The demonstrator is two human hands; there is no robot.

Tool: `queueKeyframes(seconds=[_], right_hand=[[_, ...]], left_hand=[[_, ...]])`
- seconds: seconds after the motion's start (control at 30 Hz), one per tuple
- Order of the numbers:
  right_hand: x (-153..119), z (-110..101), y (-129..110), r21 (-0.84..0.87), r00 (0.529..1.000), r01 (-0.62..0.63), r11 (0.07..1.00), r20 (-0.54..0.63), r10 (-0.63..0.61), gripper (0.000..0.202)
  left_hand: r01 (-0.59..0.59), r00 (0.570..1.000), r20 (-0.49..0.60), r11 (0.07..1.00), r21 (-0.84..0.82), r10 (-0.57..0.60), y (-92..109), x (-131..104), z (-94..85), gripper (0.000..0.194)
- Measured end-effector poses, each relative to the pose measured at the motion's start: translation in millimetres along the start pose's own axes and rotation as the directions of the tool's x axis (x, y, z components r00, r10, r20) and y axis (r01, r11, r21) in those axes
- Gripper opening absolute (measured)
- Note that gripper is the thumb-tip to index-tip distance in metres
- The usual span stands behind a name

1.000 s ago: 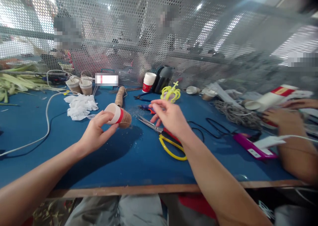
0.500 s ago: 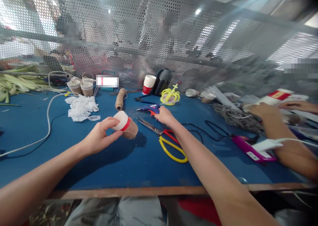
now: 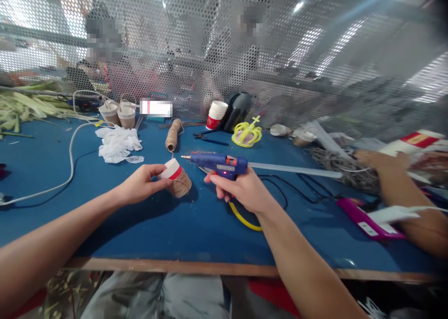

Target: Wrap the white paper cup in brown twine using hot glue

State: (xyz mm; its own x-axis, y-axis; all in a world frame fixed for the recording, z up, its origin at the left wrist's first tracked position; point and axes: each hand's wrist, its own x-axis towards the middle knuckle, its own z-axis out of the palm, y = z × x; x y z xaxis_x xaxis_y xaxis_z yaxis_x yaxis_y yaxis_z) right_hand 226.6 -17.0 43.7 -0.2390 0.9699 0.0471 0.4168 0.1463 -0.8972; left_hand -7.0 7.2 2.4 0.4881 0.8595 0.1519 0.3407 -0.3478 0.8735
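My left hand [image 3: 145,186] grips a paper cup [image 3: 180,181] by its white rim. The cup is tilted, its lower part wrapped in brown twine below a red band. My right hand [image 3: 241,188] is closed round the handle of a blue hot glue gun [image 3: 219,162], raised over the table. Its nozzle points left, just above and apart from the cup, and a long clear glue stick [image 3: 294,168] sticks out behind. Under my right hand lie scissors, mostly hidden, with one yellow handle [image 3: 245,220] showing. A roll of twine [image 3: 173,136] lies behind the cup.
White gloves [image 3: 119,144] and two twine-wrapped cups [image 3: 126,116] are at left. Stacked paper cups [image 3: 216,115], pliers [image 3: 212,139] and a yellow crown-shaped piece [image 3: 247,133] stand farther back. A purple power strip [image 3: 367,221] and another person's arm [image 3: 395,179] are at right.
My right hand has lifted the glue gun off the table and brought it nearer, above the scissors. My left hand still holds the cup, nearly in place. The view has shifted slightly.
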Motion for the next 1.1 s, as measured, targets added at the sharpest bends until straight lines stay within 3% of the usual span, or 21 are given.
queueKeyframes(seconds=[0.17, 0.37, 0.63, 0.93, 1.1], right_hand=[[-8, 0, -7, -0.101, 0.998, -0.040, 0.994, 0.042, 0.045, 0.021], [-13, 3, -11, -0.244, 0.998, -0.062, 0.968, -0.005, 0.063, 0.022], [-18, 6, -11, -0.407, 1.000, 0.014, 0.913, 0.002, -0.014, 0.028], [-17, 8, -14, -0.416, 0.997, 0.064, 0.907, -0.001, -0.072, 0.026], [-17, 9, -14, -0.449, 0.998, 0.065, 0.891, 0.011, -0.068, 0.027]], left_hand=[[0.006, 1.000, 0.006, 0.999, 0.046, -0.006, 2, 1, -1.9, 0.025], [-0.013, 1.000, -0.019, 0.996, 0.087, 0.015, 2, 0, -1.1, 0.024], [0.023, 1.000, -0.016, 0.998, 0.060, -0.022, 2, 0, -0.2, 0.024], [-0.017, 1.000, -0.025, 0.999, 0.029, 0.018, 3, 0, 0.2, 0.021], [-0.044, 0.999, -0.023, 0.999, 0.010, 0.044, 2, 0, 0.3, 0.028]])
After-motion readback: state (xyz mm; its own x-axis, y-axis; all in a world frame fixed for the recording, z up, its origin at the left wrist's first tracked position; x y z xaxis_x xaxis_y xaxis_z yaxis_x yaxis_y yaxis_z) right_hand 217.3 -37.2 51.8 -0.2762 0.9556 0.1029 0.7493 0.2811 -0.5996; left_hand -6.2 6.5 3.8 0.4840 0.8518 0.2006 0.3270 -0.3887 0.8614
